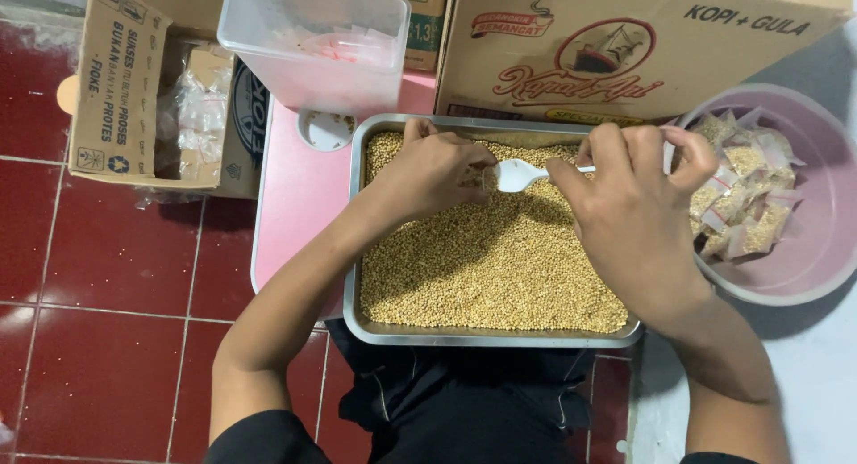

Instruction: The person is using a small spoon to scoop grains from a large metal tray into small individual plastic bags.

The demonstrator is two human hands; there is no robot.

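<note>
Red tile floor (98, 285), low pink surface (295, 196) w/ steel tray (353, 250) of yellow grains (491, 259) filling its near-right part; cardboard boxes (625, 45) along far edge. White plastic spoon (522, 174) over tray's far edge, long axis left-right, bowl pointing left; right hand (629, 210) pinches the handle, left hand (433, 174) curled at the bowl, can't tell what it grips. Tight far side & right: clear tub (312, 45) at far-left corner, pink basin (826, 250) of filled sachets (741, 201) just off tray's right edge; bare strip along surface's left edge.

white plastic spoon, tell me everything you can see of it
The small white plastic spoon lies roughly level above the rectangular metal tray of yellow-tan grains, bowl pointing toward the left hand, which meets it at the tip. The right hand pinches its thin handle, hiding most of it. The bowl looks glossy; its contents cannot be told.
</note>
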